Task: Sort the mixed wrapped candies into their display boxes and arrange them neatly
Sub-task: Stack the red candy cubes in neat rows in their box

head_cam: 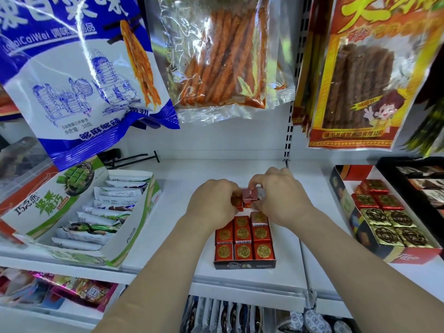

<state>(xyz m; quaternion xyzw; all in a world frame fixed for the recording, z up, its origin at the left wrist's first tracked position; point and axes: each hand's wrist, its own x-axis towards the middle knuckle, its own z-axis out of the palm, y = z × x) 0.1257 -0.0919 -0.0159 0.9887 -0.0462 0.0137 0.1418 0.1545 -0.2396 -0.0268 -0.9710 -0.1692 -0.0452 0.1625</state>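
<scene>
"Forearms (153, 272) crossed the near edge of the shelf (182, 174), and both hands met over the back end of the display box (245, 265). What were they holding?"

"The right hand (281, 198) pinched a pinkish foil candy (249, 195) from above, thumb and fingers curled round it. The left hand (213, 203) was curled on a red candy (236, 202) just beside it, and the two cubes were touching."

"And the box?"

"It sat near the shelf's front edge, about midway along, with red gold-stamped candies (242, 251) in tidy rows at its near end. One pinkish one (259, 218) lay in the right-hand column behind them. The hands hid the back end."

"How would those cubes handle?"

"Light and fairly stiff, I judged, but the foil looked slick and easy to dent. They were best taken by two opposite flat sides with a gentle pinch, not by the corners, and lowered square so the row stayed flush."

"Where did the pinkish one belong?"

"I could not tell. A dark box (408, 255) toward the shelf's right end held red and gold ones, and the green box (72, 227) at the left end held long white packets."
</scene>
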